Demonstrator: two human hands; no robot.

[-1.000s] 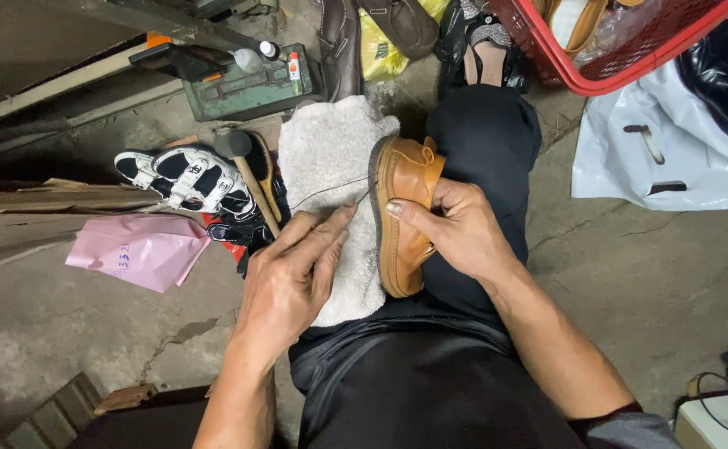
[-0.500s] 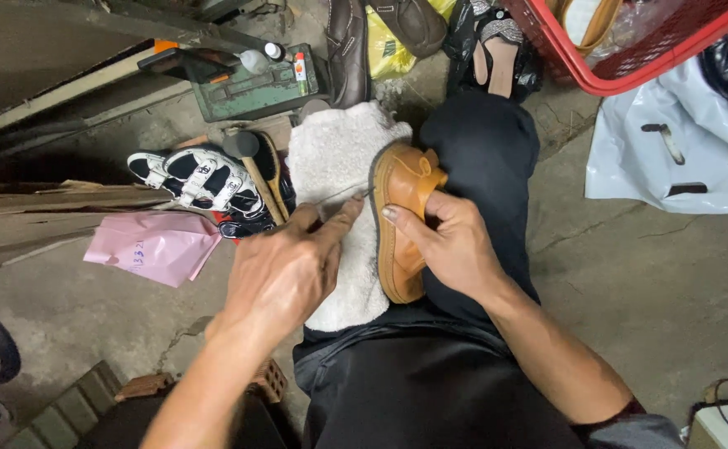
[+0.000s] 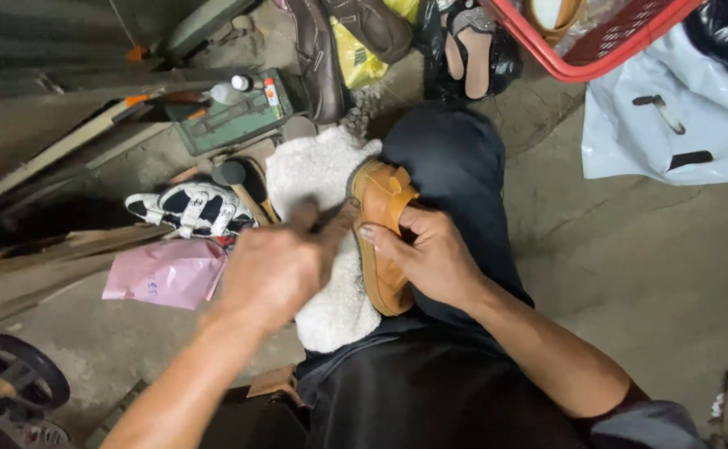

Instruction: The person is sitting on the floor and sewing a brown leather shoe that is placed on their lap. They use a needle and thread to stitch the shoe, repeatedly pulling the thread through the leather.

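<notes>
A tan leather shoe [image 3: 381, 208] lies on its side across my lap, resting on a white fleecy cloth [image 3: 318, 179] over dark trousers. My right hand [image 3: 430, 258] grips the shoe around its middle, fingers curled over the sole edge. My left hand [image 3: 277, 266] hovers just left of the shoe above the cloth, blurred, fingers drawn together with the tips pointing toward the shoe's edge; whether it holds a small tool is unclear.
On the floor to the left lie a black-and-white sandal [image 3: 189, 208], a pink bag [image 3: 164, 273] and a green metal box [image 3: 231, 116]. A red basket [image 3: 605, 58] and a white plastic bag [image 3: 671, 125] sit at upper right. Dark shoes [image 3: 322, 50] stand ahead.
My left hand has lifted off the cloth and swung up toward the shoe's edge, now blurred. The right hand keeps its grip on the shoe. The view has shifted slightly.
</notes>
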